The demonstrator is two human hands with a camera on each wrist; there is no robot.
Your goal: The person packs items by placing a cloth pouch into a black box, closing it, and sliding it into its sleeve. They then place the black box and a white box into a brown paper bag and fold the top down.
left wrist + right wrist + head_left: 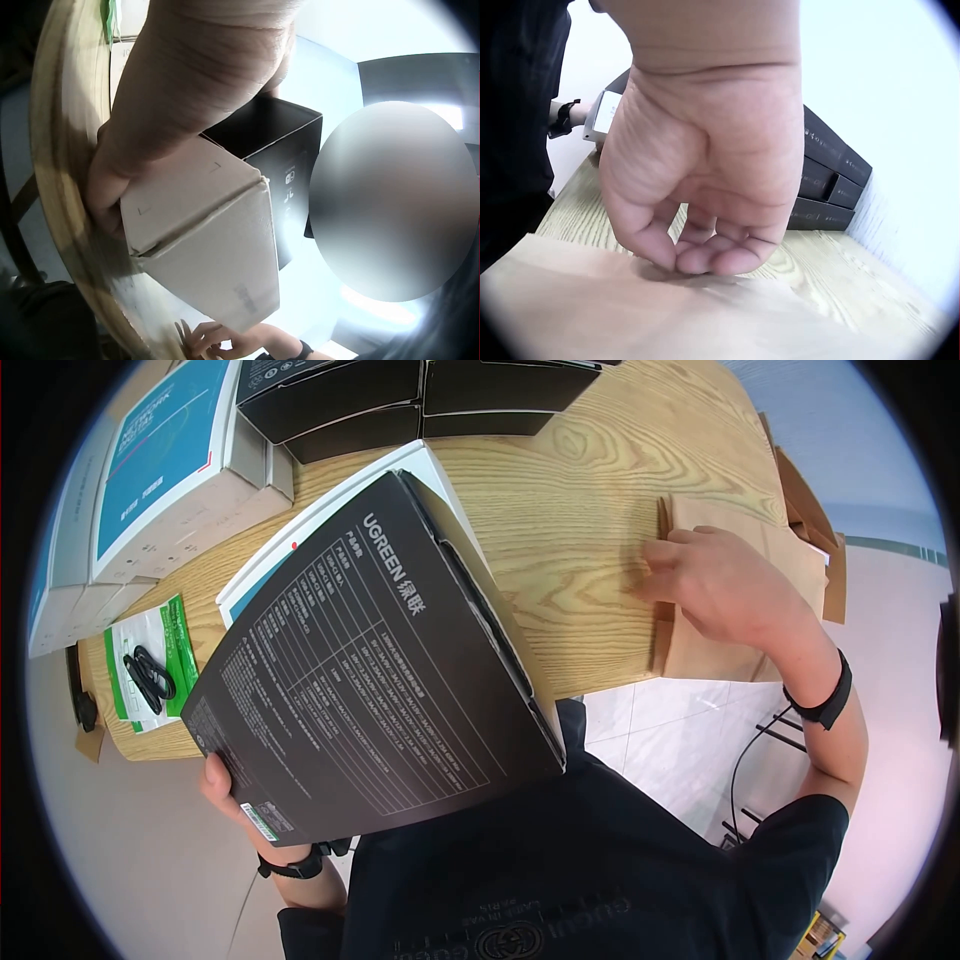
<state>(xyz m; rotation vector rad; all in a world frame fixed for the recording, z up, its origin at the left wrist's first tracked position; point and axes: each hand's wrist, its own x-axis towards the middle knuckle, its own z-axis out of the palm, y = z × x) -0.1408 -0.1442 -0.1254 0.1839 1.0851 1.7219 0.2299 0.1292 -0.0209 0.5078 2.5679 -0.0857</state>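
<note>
Left hand: the left hand (220,785) grips the black UGREEN box (370,660) at its lower left corner, the thumb over the printed face; in the left wrist view the fingers wrap round the end of the white box (217,247), which lies against the black one.
Black UGREEN box: held tilted in front of the torso, over the table's near edge, with its printed side toward the head camera and the white box partly showing behind it.
Right hand: the right hand (720,585) is over the left part of the kraft paper bag (740,655), palm down, with bent fingers.
Right fingertips: drawn together and touching the paper in the right wrist view; whether they pinch a layer of it cannot be told.
Kraft paper bag: flat on the table (560,480) at its right end, reaching the near edge, directly under the right fingertips and well apart from the left hand.
Far side: black boxes (420,400) stand stacked by the table's far edge.
Left side: blue-and-white boxes (165,460) stand toward the far left; nearer the left end lies a green-and-white packet (180,650) with a coiled black cable (150,680) on or inside it, which is hard to tell.
Wrists: a black band (825,695) circles the right one.
</note>
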